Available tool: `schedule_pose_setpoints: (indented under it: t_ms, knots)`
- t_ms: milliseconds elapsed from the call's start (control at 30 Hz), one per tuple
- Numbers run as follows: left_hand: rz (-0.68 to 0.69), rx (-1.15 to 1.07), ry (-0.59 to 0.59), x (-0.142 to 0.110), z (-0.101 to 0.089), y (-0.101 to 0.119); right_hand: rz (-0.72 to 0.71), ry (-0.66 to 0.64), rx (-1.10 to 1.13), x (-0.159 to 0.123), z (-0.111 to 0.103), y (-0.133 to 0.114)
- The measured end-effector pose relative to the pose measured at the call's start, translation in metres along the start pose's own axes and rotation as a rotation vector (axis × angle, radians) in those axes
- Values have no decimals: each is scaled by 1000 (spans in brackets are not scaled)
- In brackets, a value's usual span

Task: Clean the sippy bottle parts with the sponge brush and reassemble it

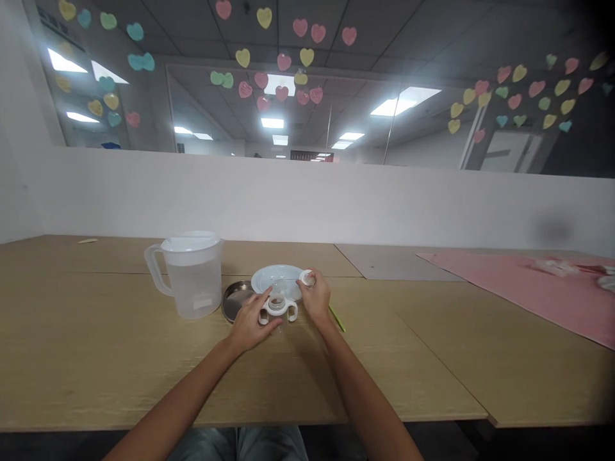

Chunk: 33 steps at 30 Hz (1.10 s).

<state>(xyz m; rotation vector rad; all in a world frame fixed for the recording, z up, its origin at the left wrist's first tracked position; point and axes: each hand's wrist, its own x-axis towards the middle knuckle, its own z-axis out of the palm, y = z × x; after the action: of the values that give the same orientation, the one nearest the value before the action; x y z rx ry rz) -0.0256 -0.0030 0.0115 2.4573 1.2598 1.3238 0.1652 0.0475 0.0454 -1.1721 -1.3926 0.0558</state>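
Note:
A clear bottle with a white two-handled collar [277, 307], like a baby's feeding bottle, stands on the table with its mouth uncovered. My left hand [250, 320] wraps round its left side, thumb in front and fingers behind. Off to the right, my right hand [314, 298] pinches a small white ring-shaped cap [306, 277] above the rim of a pale plate [262, 275]. The cap is apart from the bottle. Left of the plate lies a shallow round metal dish [233, 301], partly hidden by my left hand.
A translucent lidded pitcher [196, 282] holding clear liquid stands left of the metal dish. Behind my right wrist lies a thin green stick [337, 319]. A pink sheet [528, 288] covers the table's right side, and a grey mat [398, 264] lies at the back.

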Motion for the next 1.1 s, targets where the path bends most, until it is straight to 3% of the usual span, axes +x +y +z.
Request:
schedule_pose_setpoints:
  t_ms: [400, 700, 900, 1100]
  knots:
    - [-5, -1, -4, 0, -1, 0, -1, -86, -169, -4, -3, -3]
    - [-1, 2, -23, 0, -1, -1, -123, -32, -60, -3, -10, -15]
    - [7, -1, -18, 0, 0, -2, -75, -161, 45, -8, -16, -29]
    - [7, 0, -8, 0, 0, -2, -71, -285, -21, -7, -11, -22]
